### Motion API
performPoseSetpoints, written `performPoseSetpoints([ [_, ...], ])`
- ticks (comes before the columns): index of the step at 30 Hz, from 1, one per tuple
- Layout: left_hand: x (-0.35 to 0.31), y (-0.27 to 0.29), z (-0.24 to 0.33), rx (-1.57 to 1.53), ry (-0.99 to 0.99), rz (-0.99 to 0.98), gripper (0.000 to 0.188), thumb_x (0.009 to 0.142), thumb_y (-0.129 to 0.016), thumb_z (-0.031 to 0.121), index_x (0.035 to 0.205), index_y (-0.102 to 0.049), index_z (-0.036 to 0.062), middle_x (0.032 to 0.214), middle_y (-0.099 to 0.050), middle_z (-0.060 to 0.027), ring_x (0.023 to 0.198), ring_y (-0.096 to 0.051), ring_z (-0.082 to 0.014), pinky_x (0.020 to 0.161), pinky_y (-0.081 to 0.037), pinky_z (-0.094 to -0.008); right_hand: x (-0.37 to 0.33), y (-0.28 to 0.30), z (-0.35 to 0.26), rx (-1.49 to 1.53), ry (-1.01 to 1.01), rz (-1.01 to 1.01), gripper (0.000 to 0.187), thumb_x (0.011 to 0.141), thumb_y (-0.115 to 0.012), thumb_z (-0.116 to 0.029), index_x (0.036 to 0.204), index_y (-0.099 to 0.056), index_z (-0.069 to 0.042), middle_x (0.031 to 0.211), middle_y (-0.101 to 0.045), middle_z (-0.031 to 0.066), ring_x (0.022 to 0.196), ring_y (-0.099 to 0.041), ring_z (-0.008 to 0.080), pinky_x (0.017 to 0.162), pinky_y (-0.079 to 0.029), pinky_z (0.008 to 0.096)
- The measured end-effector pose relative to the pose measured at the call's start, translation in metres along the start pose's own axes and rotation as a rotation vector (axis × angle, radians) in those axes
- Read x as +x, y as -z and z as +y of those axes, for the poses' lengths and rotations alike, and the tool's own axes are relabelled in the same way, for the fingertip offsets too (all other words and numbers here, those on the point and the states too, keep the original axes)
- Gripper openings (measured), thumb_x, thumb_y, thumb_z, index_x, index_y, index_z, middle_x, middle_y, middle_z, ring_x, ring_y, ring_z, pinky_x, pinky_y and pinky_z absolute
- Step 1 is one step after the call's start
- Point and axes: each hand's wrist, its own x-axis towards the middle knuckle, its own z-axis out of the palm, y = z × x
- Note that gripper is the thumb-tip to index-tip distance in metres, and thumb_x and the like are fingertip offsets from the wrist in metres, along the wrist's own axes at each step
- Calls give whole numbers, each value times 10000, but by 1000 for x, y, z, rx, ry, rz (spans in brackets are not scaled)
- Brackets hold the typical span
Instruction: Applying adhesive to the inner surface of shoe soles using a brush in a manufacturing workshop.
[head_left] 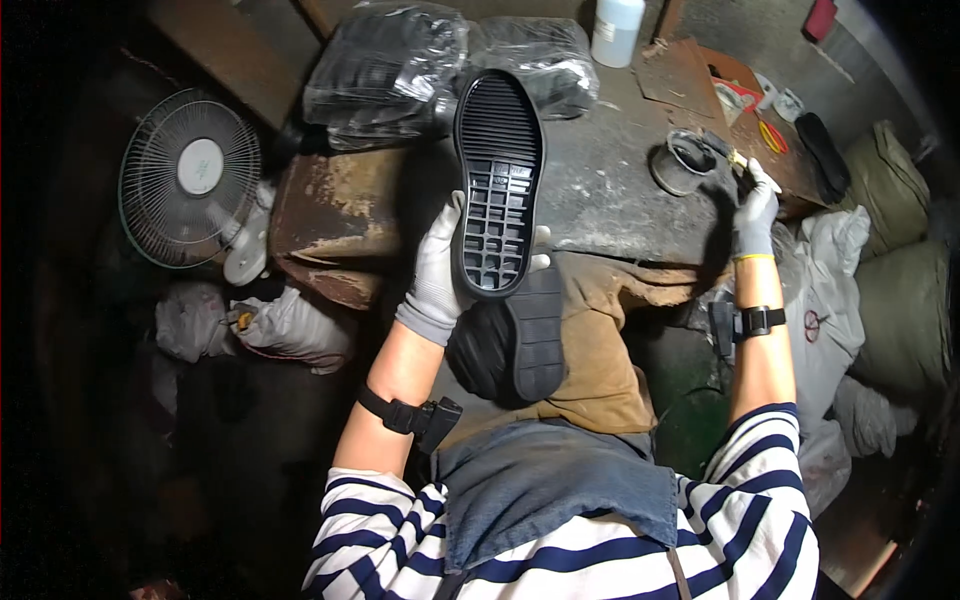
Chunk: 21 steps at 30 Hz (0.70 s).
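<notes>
My left hand (437,268), in a white glove, grips a black shoe sole (498,190). The sole is held upright above my lap, its ribbed and gridded inner side facing me, with some fingertips showing past its right edge. At the right of the workbench my gloved right hand (758,208) is closed round the light-coloured handle of a brush (718,146). Its dark end lies at the rim of a round, stained metal pot (676,172). More black soles (540,345) rest on my lap, below the held one.
Black goods wrapped in clear plastic (385,75) lie on the back of the worn workbench (620,215), beside a translucent bottle (617,32). A white fan (200,168) stands left. Yellow-handled scissors (771,137) and another dark sole (822,158) lie at right, near stuffed sacks (900,310).
</notes>
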Motion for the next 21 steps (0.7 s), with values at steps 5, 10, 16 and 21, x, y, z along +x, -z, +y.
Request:
performPoseSetpoints([
  [5,7,-6,-36,-67,99,18,632,1030,-383,511,1454,-434,45,1400,-525,-231,1254,-504,-514,1016,-417,-694,-37,-9,-38,170,-81,-84,223,917,-624,-214,1007,-740,-47,952,-736,50,883,-674,156,783,-486,273],
  [10,8,-19,-66,25,189,109,623,1047,-337,501,1428,-440,18,1343,-564,-231,1157,-590,-480,923,-518,-652,-119,-51,-46,230,-76,-396,208,940,-593,-150,1029,-718,-10,985,-714,46,926,-646,127,888,-497,280],
  [16,-5,-23,-73,17,317,159,625,1060,-311,477,1415,-442,-20,1311,-574,-269,1092,-636,-460,887,-555,-609,-160,-79,-47,-271,348,-417,202,900,-707,-149,1040,-709,-3,972,-708,43,886,-646,106,819,-512,256],
  [21,-13,-24,-62,62,381,146,579,1072,-307,431,1391,-460,-27,1272,-595,-280,1072,-643,-463,832,-575,-602,-188,-81,-46,-219,267,-552,197,899,-711,-133,1049,-691,-6,969,-703,34,892,-643,95,824,-509,249],
])
